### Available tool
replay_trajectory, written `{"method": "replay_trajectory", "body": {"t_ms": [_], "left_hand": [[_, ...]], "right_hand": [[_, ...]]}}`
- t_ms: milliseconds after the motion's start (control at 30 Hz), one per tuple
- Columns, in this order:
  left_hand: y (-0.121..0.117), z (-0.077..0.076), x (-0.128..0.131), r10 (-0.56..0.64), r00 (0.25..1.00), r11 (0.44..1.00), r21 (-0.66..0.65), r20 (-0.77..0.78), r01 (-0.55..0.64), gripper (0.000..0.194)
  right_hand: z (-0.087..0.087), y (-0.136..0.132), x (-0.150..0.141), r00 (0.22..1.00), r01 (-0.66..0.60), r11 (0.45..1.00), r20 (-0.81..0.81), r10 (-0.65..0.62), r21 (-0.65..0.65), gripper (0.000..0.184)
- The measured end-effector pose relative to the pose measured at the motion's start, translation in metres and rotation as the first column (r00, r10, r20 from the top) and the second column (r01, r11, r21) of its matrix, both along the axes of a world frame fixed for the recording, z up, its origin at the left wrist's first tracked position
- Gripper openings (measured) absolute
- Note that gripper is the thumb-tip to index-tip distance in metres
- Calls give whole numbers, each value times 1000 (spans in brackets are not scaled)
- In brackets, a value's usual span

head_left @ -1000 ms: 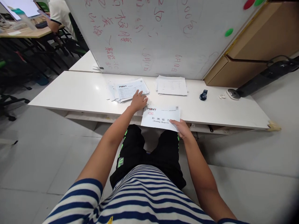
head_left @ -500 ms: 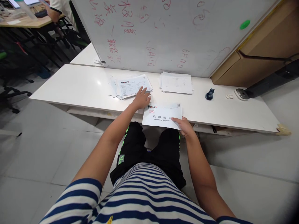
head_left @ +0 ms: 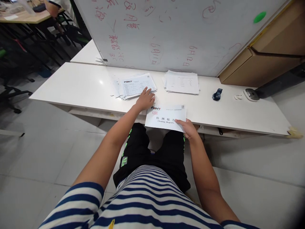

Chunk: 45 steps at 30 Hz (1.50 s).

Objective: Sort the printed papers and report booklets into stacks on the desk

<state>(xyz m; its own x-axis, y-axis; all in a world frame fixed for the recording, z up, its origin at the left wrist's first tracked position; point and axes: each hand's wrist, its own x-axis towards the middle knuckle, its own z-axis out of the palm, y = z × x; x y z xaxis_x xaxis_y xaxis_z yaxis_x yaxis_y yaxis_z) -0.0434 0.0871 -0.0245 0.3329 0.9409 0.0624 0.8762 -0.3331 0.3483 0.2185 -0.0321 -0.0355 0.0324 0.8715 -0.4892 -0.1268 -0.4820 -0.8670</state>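
Observation:
Between the thumb and fingers of my right hand point(head_left: 190, 128) is the right edge of a white testing report point(head_left: 164, 119) with a PONY heading and a red stamp mark. It lies over the front edge of the white table point(head_left: 78, 86). My left hand point(head_left: 145, 99) rests with its fingers spread at the near right corner of a fanned stack of printed papers point(head_left: 134, 86). Its thumb side is close to the report's upper left corner; whether they touch I cannot tell. A second, neater stack of papers point(head_left: 182, 83) lies to the right, against the whiteboard.
A whiteboard point(head_left: 138, 38) with red writing stands along the table's back. Cardboard boxes point(head_left: 250, 65) lean at the right. Near them lie a dark blue strap-like item point(head_left: 217, 94), a small white piece point(head_left: 237, 97) and a round grey-and-white device point(head_left: 251, 94). A person point(head_left: 52, 9) sits at the far left.
The view has shifted slightly. Both hands, the report and the paper stacks keep nearly the same positions relative to each other.

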Motion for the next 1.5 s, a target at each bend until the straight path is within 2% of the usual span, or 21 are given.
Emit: {"method": "replay_trajectory", "body": {"t_ms": [300, 733, 1000, 1300, 1500], "left_hand": [[-1, 1, 0, 8, 1000, 1000, -10, -13, -8, 51], [6, -6, -1, -15, 999, 1000, 22, -37, 16, 49], [1, 1, 1, 1, 999, 1000, -8, -34, -1, 49], [-3, 7, 1, -15, 999, 1000, -16, -29, 15, 49], [-6, 11, 3, -15, 1000, 999, -45, -22, 14, 49]], "right_hand": [[-2, 0, 0, 1000, 4, 1000, -13, -3, 18, 26], [-2, -1, 1, 1000, 16, 1000, 0, -16, 5, 26], [0, -1, 2, 999, -4, 1000, 43, 5, -25, 28], [8, -3, -2, 1000, 15, 1000, 1, -15, -22, 26], [3, -2, -2, 999, 25, 1000, -20, -25, -3, 29]]}}
